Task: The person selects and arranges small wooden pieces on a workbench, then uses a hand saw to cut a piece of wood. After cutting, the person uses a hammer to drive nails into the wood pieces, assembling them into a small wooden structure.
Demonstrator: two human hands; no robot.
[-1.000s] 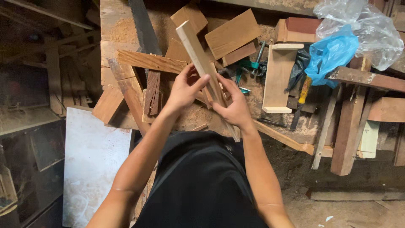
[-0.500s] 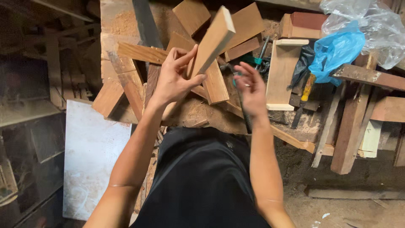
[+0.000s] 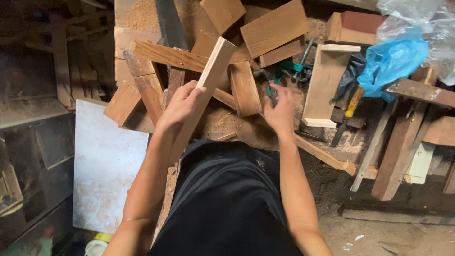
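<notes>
1. Left hand grips a pale plank, tilted over the bench.
2. Right hand, fingers loosely spread and empty, reaches toward a green clamp.
3. Wood offcuts, a saw and a blue bag crowd around.

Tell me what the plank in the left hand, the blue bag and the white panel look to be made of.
Plank in the left hand: pale bare wood, unfinished, with visible grain lines. Blue bag: thin plastic film, crumpled and glossy. White panel: smooth and flat with grey scuffs, perhaps painted or laminated board; the look leaves it open.
</notes>
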